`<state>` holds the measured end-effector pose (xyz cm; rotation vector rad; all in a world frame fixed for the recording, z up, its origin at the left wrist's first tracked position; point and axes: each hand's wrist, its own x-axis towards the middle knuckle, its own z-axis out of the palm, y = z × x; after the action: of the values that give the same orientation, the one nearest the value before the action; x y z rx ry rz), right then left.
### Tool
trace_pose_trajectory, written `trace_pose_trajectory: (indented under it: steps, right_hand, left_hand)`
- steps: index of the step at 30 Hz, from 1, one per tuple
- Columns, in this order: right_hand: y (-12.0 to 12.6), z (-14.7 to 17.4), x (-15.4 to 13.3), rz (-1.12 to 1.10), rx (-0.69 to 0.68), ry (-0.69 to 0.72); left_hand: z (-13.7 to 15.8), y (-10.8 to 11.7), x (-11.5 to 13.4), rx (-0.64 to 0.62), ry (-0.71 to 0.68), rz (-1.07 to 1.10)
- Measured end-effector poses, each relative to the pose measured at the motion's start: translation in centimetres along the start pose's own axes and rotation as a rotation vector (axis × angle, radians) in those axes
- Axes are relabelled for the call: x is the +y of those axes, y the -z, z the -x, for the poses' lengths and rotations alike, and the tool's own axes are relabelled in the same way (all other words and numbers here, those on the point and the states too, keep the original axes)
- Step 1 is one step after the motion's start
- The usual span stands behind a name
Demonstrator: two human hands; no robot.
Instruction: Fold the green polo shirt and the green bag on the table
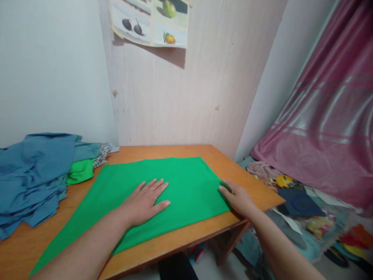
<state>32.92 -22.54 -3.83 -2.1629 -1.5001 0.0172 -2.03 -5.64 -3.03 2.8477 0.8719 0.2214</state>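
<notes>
A green cloth lies spread flat over the wooden table, its left part running toward me under my left forearm. My left hand rests palm down on the cloth, with fingers and thumb spread. At the cloth's right edge is my right hand, its fingers stretched out and touching the edge. Neither hand grips anything that I can see. Part of the cloth is hidden beneath my left arm.
A heap of blue clothes sits on the table's left side, beside a bright green cloth and a striped cloth. Fruit pictures hang on the wall. A pink curtain and scattered clothes are at right.
</notes>
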Motion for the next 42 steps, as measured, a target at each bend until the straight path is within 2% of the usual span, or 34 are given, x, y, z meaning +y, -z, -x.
trace_pose_trajectory:
  steps: [4, 7, 10, 14, 18, 21, 27, 32, 38, 42]
  right_hand:
    - [1.9, -0.4, 3.5, -0.116, 0.143, -0.118]
    - [3.0, 0.1, 4.4, -0.270, 0.092, -0.279]
    - [3.8, 1.0, 3.6, -0.483, -0.014, -0.394]
    - [4.5, 1.8, 1.7, -0.716, -0.094, -0.418]
    - [4.7, 1.8, 1.1, -0.758, -0.084, -0.481]
    - [4.6, 1.7, 1.1, -0.706, -0.123, -0.468]
    - [4.6, 1.4, 1.0, -0.800, -0.227, -0.445]
    - [4.5, 1.1, 1.1, -0.726, -0.320, -0.381]
    - [4.5, 1.2, 0.9, -0.747, -0.248, -0.384]
    - [4.7, 1.5, 0.9, -0.813, -0.243, -0.329]
  left_hand:
    - [-0.1, -0.3, -0.3, 0.020, -0.005, -0.013]
    - [-0.2, -0.4, -0.5, 0.024, -0.008, -0.020]
    - [-0.2, -0.5, -0.6, 0.031, -0.013, -0.020]
    - [-0.2, -0.3, -0.5, 0.029, -0.004, -0.027]
    - [-0.2, -0.2, -0.3, 0.020, -0.001, -0.035]
    - [-0.2, -0.2, -0.3, 0.015, -0.002, -0.035]
    - [-0.2, -0.3, -0.5, 0.027, -0.006, -0.021]
    - [-0.2, -0.4, -0.6, 0.025, -0.008, -0.020]
    - [-0.2, -0.5, -0.6, 0.040, -0.012, -0.014]
    - [-0.2, -0.3, -0.4, 0.028, -0.004, -0.010]
